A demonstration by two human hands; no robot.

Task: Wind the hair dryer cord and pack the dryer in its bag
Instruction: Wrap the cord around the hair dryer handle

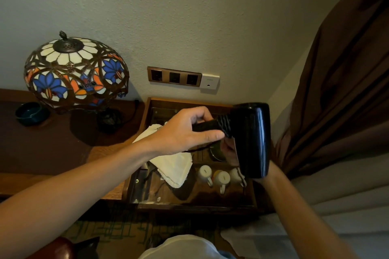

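the left hand (185,130) is reaching across above the open wooden tray (145,111), its fingers (210,135) curling closed around the black ribbed handle of the hair dryer (252,139). the dryer is being held up in the air over the tray, its glossy barrel pointing up and down near the brown curtain (341,90). the right hand is sitting mostly hidden behind the barrel, so i cannot tell how its fingers are set. the white cloth bag (174,164) is lying in the tray beside three upturned cups (212,174). a stained-glass lamp (75,71) is standing on the bench (52,143).
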